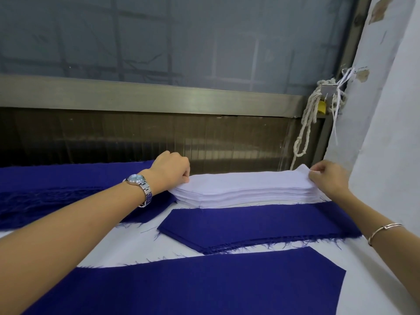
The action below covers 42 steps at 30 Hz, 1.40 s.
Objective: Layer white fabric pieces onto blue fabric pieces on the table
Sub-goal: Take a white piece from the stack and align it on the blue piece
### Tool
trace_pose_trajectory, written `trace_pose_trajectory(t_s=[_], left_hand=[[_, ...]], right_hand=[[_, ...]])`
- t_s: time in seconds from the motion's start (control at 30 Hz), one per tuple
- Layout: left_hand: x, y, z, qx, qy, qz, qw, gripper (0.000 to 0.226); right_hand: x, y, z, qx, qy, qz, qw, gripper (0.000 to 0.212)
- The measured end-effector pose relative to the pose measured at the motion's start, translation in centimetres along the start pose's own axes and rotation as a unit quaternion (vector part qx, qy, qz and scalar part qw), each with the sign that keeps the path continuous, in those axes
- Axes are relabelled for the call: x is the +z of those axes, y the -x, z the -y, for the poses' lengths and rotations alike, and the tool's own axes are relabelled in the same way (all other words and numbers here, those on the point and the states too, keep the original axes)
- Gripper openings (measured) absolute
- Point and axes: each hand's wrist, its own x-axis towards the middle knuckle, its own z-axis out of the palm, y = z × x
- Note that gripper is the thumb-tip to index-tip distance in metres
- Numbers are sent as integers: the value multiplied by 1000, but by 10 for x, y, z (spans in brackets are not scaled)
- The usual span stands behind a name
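White fabric pieces (245, 189) lie in a thick, even stack at the far side of the table (136, 244), and you hold them at both ends. Your left hand (170, 171) has its fingers curled tight at the stack's left end, pinching the upper layers. Your right hand (327, 178) pinches the far right corner of the top layers between thumb and fingertips, and that corner stands lifted above the rest.

Just in front of the white stack lies a blue fabric stack (250, 226) with frayed edges, and nearer to you spreads a large blue piece (204, 285). A further blue pile (56, 189) sits at the left, under your left forearm. The table shows white between them, strewn with loose blue threads.

Behind the table runs a brown ribbed panel (136, 137), above it a metal rail (159, 96) and a clouded window (159, 37) crossed by grid shadows. At the right rises a pale wall (386, 110) with chipped patches. Beside it hangs a knotted rope (306, 123) with a yellow padlock (321, 106). You wear a wristwatch (138, 181) on the left wrist and a bangle (384, 230) on the right.
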Motion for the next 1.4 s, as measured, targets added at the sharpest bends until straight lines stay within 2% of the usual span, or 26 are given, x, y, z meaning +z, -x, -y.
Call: trace_pose_trajectory(t_s=[0.13,0.33,0.47,0.63,0.73,0.97,1.07,1.17,1.3,1.4], left_hand=[[0,-1,2,-1,4,4,1000,19],[0,-3,3,-1,-21,-3,1000,19],[2,-3,3,14,-64,-6,998,27],[7,-7,5,32,-73,10,997,44],[7,-6,5,39,-52,10,998,38],[4,4,8,45,-44,-67,996,19],[2,14,14,32,13,-101,994,20],[-5,25,18,-3,118,-143,983,19],[-24,40,17,-67,343,-148,925,18],[-34,52,17,-89,404,-144,899,13]], right_hand=[[0,0,0,12,-56,-2,998,21],[-5,-2,-5,6,-83,-8,997,44],[-9,-2,-11,20,-108,-11,994,40],[-9,1,-16,21,-98,5,995,23],[-10,2,-15,28,-117,6,993,17],[-11,3,-15,32,-135,2,990,15],[-13,2,-16,39,-161,-8,986,19],[-19,0,-15,60,-214,-17,975,23],[-31,1,-11,67,-258,-23,964,21],[-42,9,-5,53,-254,-16,966,16]])
